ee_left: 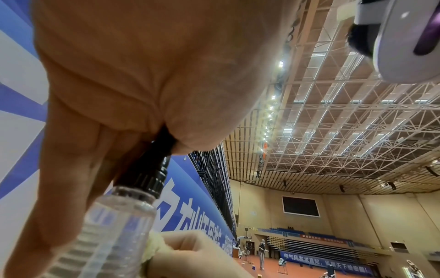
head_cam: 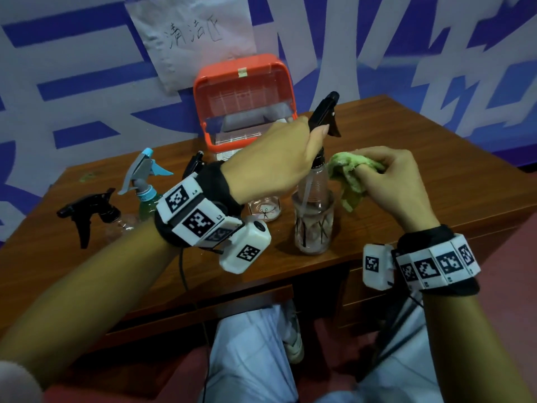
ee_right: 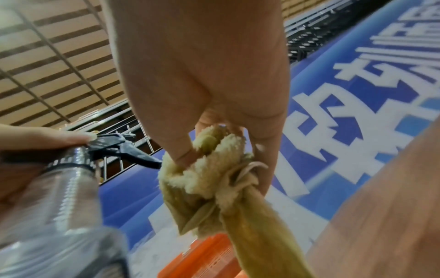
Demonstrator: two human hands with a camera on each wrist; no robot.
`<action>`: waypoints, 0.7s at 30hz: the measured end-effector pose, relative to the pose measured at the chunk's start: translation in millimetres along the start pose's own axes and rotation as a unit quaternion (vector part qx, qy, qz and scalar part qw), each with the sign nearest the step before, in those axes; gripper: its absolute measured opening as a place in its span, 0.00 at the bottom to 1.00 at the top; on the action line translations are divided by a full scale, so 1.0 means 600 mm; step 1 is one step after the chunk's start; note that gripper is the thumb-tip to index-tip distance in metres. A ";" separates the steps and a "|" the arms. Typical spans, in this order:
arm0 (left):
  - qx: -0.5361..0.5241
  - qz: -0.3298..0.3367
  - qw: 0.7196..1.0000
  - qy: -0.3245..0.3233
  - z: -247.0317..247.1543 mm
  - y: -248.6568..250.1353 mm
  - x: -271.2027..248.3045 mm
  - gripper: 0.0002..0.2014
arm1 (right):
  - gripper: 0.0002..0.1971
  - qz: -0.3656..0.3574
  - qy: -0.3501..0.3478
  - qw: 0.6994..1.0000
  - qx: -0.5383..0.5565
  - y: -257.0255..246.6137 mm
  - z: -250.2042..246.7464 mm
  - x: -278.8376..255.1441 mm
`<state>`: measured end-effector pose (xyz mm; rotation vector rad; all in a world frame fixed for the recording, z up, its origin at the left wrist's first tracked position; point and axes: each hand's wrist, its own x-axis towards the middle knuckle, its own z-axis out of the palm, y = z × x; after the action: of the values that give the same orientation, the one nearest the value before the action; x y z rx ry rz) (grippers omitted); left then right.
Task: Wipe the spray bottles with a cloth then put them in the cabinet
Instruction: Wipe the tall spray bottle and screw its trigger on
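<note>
A clear spray bottle (head_cam: 313, 216) with a black trigger head (head_cam: 325, 112) stands near the table's front edge. My left hand (head_cam: 279, 158) grips its black neck (ee_left: 152, 169) from above. My right hand (head_cam: 392, 175) holds a bunched green cloth (head_cam: 348, 175) right beside the bottle's shoulder; the cloth (ee_right: 214, 169) hangs from my fingers next to the trigger (ee_right: 133, 152). Behind my left wrist stand three more bottles: a black-headed one (head_cam: 87, 213), a green one with a blue-grey head (head_cam: 145, 181), and a small clear one (head_cam: 264, 210). The orange cabinet (head_cam: 244, 100) stands open at the back.
The wooden table (head_cam: 436, 170) has bare room on its right half. A paper sign (head_cam: 191, 36) hangs on the blue and white wall behind the cabinet. My knees sit under the table's front edge.
</note>
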<state>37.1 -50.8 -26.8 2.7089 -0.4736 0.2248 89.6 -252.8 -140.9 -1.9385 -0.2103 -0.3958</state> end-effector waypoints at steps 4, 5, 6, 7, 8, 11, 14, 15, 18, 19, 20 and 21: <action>-0.035 0.030 0.999 0.007 0.007 0.015 0.025 0.16 | 0.14 -0.037 0.091 0.993 -0.065 0.001 -0.069 0.025; -0.036 0.034 0.999 0.011 0.011 0.017 0.032 0.16 | 0.14 -0.040 0.113 0.990 -0.074 0.011 -0.082 0.033; -0.036 0.036 0.999 0.016 0.016 0.017 0.039 0.16 | 0.15 -0.041 0.126 0.987 -0.089 0.019 -0.093 0.040; -0.033 0.034 0.999 0.021 0.021 0.019 0.044 0.17 | 0.15 -0.037 0.132 0.984 -0.112 0.029 -0.100 0.046; -0.030 0.031 0.999 0.026 0.024 0.021 0.049 0.17 | 0.17 -0.025 0.126 0.982 -0.141 0.042 -0.104 0.050; -0.029 0.037 0.999 0.025 0.029 0.026 0.062 0.16 | 0.21 0.089 0.007 0.969 -0.231 0.089 -0.103 0.057; -0.042 0.048 0.998 0.012 0.026 0.025 0.073 0.15 | 0.27 0.150 -0.149 0.922 -0.324 0.108 -0.089 0.049; -0.050 0.048 0.998 0.009 0.025 0.025 0.073 0.15 | 0.28 0.142 -0.155 0.919 -0.334 0.105 -0.086 0.048; -0.056 0.055 0.997 0.002 0.022 0.021 0.073 0.17 | 0.27 0.070 -0.105 0.950 -0.286 0.057 -0.085 0.033; -0.053 0.056 0.997 -0.003 0.020 0.019 0.074 0.18 | 0.25 0.038 -0.089 0.969 -0.226 0.035 -0.085 0.025; -0.052 0.058 0.997 -0.012 0.018 0.017 0.075 0.20 | 0.23 0.025 -0.081 0.987 -0.137 0.013 -0.084 0.015; -0.057 0.058 0.996 -0.028 0.014 0.015 0.075 0.22 | 0.21 0.023 -0.091 0.995 -0.040 -0.012 -0.082 0.005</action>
<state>76.5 -75.4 -21.3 2.5845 -0.6409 0.1489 81.3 -295.4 -116.1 -2.0566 -0.2719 -0.1988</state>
